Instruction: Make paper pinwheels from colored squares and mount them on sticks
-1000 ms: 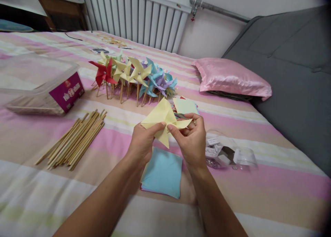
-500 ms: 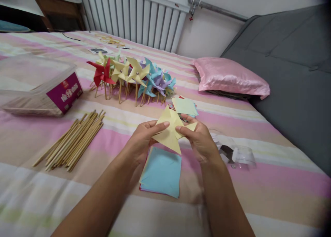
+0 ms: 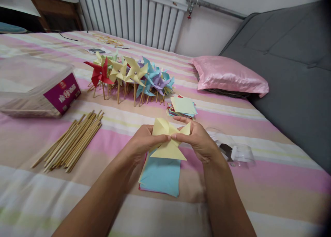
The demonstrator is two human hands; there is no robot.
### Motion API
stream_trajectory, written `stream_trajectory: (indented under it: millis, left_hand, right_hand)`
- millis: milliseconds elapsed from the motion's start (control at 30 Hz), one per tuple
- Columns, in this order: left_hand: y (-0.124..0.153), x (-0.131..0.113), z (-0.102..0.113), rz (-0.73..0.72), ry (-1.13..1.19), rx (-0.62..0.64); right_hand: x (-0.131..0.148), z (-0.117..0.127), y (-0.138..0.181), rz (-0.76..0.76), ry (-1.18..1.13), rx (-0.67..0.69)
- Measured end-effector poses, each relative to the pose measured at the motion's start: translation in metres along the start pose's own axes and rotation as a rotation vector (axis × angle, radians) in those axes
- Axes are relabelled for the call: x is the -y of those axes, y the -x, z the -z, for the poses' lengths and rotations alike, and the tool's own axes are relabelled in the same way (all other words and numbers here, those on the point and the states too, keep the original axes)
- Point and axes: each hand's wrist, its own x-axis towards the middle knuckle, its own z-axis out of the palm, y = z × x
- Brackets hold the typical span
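Observation:
A yellow paper pinwheel (image 3: 168, 150), cut and partly folded, is held up between both hands. My left hand (image 3: 144, 140) pinches it from the left, its thumb pressed near the middle of the paper. From the right, my right hand (image 3: 198, 140) grips it with the thumb at the centre too, beside a raised paper corner. The fingers behind the paper are mostly hidden. Just below lies a stack of blue paper sheets (image 3: 161, 176) with other colours at its edges. Beyond the hands sits another pile of coloured paper (image 3: 184, 106), pale green on top.
Finished pinwheels (image 3: 136, 73) on sticks stand grouped at the back. A bundle of wooden sticks (image 3: 71, 140) lies left, near a clear plastic box (image 3: 36, 78). To the right are a small clear plastic container (image 3: 243, 154) and a pink pillow (image 3: 230, 75). Everything rests on a striped bedsheet (image 3: 108, 202).
Both thumbs have come together at the paper's centre. Its upper part has folded inward, the lower flap has turned flatter, and the hands have dropped slightly.

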Motion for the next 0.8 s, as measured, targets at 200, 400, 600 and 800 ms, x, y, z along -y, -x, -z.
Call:
stream_trajectory:
  millis: [200,400,600,800]
  left_hand:
    - [-0.001,0.0,-0.001,-0.038,0.057,-0.012]
    - [-0.004,-0.003,-0.002,-0.094,0.232,-0.194]
    - [-0.008,-0.006,0.003,-0.154,0.46,-0.375]
    - [-0.007,-0.009,0.002,-0.161,0.605,-0.321]
  right_hand:
    - [-0.002,-0.006,-0.001,0.129,0.049,-0.06]
    - [0.0,-0.008,-0.003,0.339,0.131,-0.191]
    - [0.011,-0.011,0.014,0.58,0.329,-0.192]
    - [0.002,-0.025,0.013,0.492,0.504,0.109]
